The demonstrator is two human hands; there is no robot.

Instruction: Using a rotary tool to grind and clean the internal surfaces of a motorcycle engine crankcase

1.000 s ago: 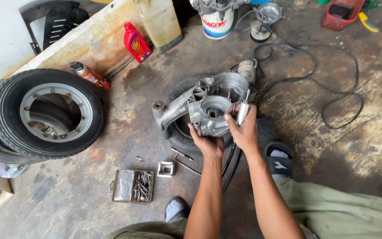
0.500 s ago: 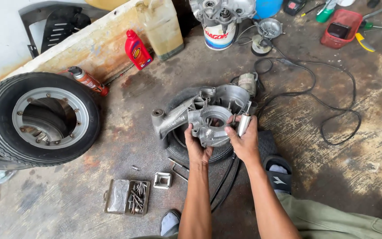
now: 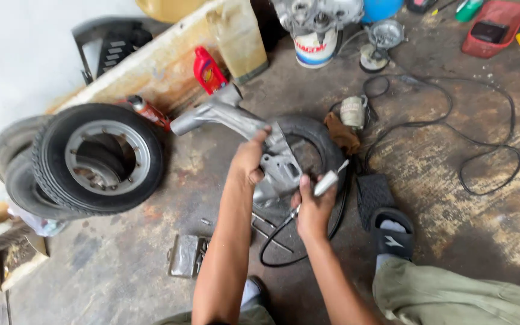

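Note:
My left hand (image 3: 248,160) grips a grey cast-metal engine casing (image 3: 236,123), lifted and tilted on edge above a small black tyre (image 3: 320,141) lying flat on the floor. The casing's long arm points up and left. My right hand (image 3: 312,207) sits just below the casing, closed around a slim silver-handled tool (image 3: 326,179) whose tip points up right. A black cable (image 3: 272,244) loops on the floor under my right hand.
Two stacked wheels with tyres (image 3: 100,157) lie at left. A red oil bottle (image 3: 207,70), a paint bucket (image 3: 314,45), a small cylindrical part (image 3: 351,111), a black wire (image 3: 489,150) and a red tray (image 3: 490,27) lie beyond. A metal box of bits (image 3: 186,256) sits near my knee; my sandalled foot (image 3: 392,235) is at right.
The casing was lying flat on the tyre with both hands on it; now my left hand has tipped it up on edge, and my right hand has dropped lower with the tool.

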